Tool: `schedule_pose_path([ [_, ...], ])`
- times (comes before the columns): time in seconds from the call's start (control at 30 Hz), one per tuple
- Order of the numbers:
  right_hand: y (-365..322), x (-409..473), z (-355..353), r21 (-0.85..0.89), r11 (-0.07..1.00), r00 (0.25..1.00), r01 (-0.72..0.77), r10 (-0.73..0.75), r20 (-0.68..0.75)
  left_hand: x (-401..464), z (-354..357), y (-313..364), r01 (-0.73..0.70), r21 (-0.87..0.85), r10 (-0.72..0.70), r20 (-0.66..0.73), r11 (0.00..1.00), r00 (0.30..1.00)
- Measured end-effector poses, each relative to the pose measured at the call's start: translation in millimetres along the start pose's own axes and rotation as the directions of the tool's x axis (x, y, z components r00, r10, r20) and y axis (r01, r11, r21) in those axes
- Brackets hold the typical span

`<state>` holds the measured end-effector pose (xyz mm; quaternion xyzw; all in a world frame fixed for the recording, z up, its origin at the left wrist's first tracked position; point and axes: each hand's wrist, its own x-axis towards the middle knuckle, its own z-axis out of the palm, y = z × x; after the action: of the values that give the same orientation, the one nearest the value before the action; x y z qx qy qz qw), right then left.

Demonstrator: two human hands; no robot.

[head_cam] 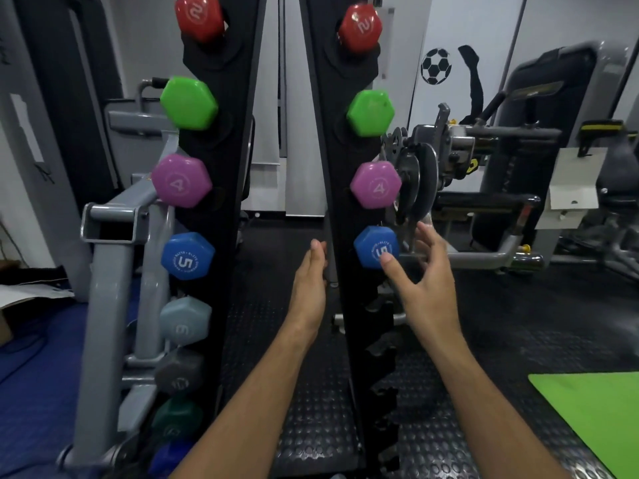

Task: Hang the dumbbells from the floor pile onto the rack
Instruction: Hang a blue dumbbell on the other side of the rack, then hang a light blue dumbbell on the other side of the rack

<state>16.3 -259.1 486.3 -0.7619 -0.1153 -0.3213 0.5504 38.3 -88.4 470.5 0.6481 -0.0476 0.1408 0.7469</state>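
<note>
With both hands' fingers spread and holding nothing, the right hand (423,271) at three o'clock of the blue dumbbell (376,246) could knock it off the rack (340,167).

I count two black rack posts: the left post (221,202) and the right post (340,202). On the left post hang eight dumbbell ends: one red (198,17), one green (188,102), one purple (181,180), one blue marked 5 (187,255), one pale grey-blue (185,321), one dark grey (178,373), one dark green (176,418) and one deep blue (171,456) at the bottom. On the right post hang four: one red (360,27), one green (370,113), one purple (376,184) and one blue (375,247). That makes twelve in all. Two hands of mine are up: my left hand (307,281) and my right hand (427,281). One green mat (594,413) lies on the floor.
</note>
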Motion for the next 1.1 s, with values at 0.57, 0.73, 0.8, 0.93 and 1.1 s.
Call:
schedule_pose_path([
  [0.57,156,-173,41,0.035,0.854,0.855,-0.519,0.519,0.011,-62,-39,-166,0.373,0.305,-0.394,0.011,0.877,0.919],
  [0.73,239,-227,55,-0.116,0.630,0.628,-0.768,0.776,0.063,-87,-48,-245,0.518,0.400,-0.564,-0.003,0.756,0.826],
  [0.8,279,-253,59,-0.208,0.516,0.510,-0.831,0.856,0.085,-98,-52,-279,0.570,0.433,-0.629,-0.011,0.698,0.777],
  [0.93,349,-293,62,-0.304,0.303,0.290,-0.903,0.953,0.088,-106,-59,-344,0.638,0.491,-0.700,-0.078,0.593,0.710],
  [1.1,359,-315,59,-0.489,0.210,0.219,-0.847,0.975,0.038,-101,-64,-413,0.693,0.520,-0.755,-0.131,0.499,0.643],
])
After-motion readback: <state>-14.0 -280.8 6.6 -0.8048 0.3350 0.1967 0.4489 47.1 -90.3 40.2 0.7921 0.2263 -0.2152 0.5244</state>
